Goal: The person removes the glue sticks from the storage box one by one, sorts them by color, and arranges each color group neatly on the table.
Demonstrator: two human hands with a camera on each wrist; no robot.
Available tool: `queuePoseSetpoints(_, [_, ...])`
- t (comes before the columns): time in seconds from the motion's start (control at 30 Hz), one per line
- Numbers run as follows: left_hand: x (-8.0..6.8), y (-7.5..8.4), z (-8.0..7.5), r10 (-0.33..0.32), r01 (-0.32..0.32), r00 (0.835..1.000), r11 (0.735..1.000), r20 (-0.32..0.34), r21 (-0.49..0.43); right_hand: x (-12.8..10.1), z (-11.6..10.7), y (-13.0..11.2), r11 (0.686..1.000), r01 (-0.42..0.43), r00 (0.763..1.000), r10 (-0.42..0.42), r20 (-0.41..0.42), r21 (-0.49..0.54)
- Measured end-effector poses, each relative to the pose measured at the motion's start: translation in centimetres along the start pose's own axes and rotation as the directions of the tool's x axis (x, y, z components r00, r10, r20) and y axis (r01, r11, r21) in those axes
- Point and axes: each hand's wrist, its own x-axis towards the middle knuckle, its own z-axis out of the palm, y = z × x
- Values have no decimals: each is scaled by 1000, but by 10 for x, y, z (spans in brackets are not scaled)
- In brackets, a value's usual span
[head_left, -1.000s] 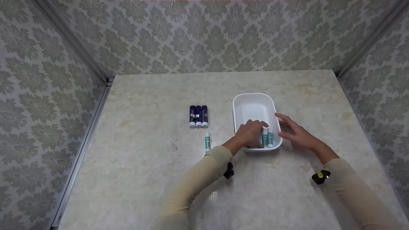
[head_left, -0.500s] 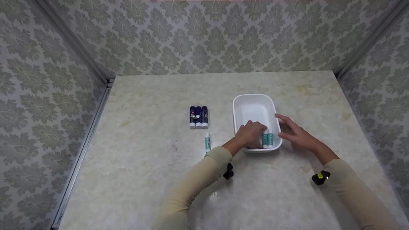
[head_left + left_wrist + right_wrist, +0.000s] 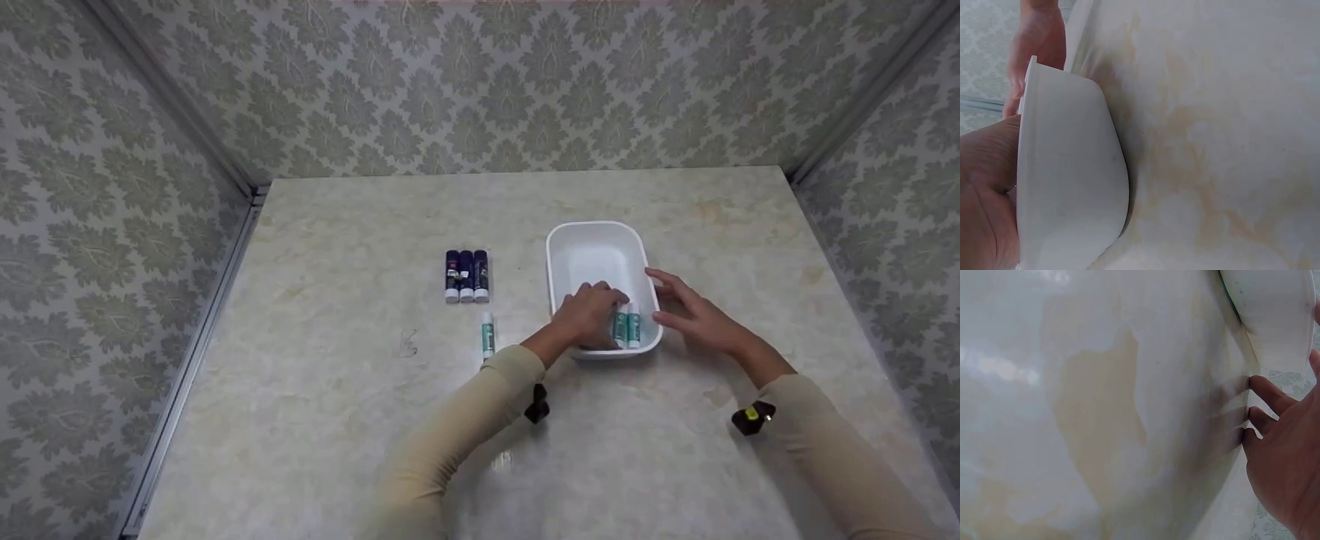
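Observation:
A white plastic tub [image 3: 592, 225] stands on the marble table, right of centre. Two teal-and-white glue sticks [image 3: 627, 328] lie side by side at its near end. My left hand [image 3: 592, 315] reaches over the near rim into the tub, fingers bent down beside those sticks; whether it grips one is hidden. The left wrist view shows only my palm [image 3: 982, 191] against the tub's outer wall [image 3: 1067, 185]. My right hand [image 3: 686, 307] lies with straight fingers against the tub's right side. In the right wrist view the fingertips [image 3: 1264, 391] sit by the tub [image 3: 1275, 315].
Another teal glue stick [image 3: 487, 334] lies loose on the table left of the tub. Three dark blue glue sticks [image 3: 466, 274] lie in a tight row behind it. A faint scribble [image 3: 407, 343] marks the tabletop. Patterned walls close in the table on three sides.
Hardly anything: my left hand's fingers shifted slightly over the sticks in the tub. My right hand stayed at the tub's side.

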Motion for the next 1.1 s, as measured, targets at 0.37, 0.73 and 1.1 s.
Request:
queuePoseSetpoints(0.37, [-1, -3, -2, 14, -13, 1000, 998, 14, -67, 0, 3, 1, 1000, -4, 1000, 3, -10, -22])
queuePoseSetpoints(0.73, [0, -3, -13, 31, -28, 999, 994, 24, -102, 1, 1, 0, 1000, -22, 1000, 22, 6, 5])
queuePoseSetpoints(1.1, [-9, -7, -28, 65, -65, 998, 989, -4, -134, 0, 1, 0, 1000, -16, 1000, 16, 5, 2])
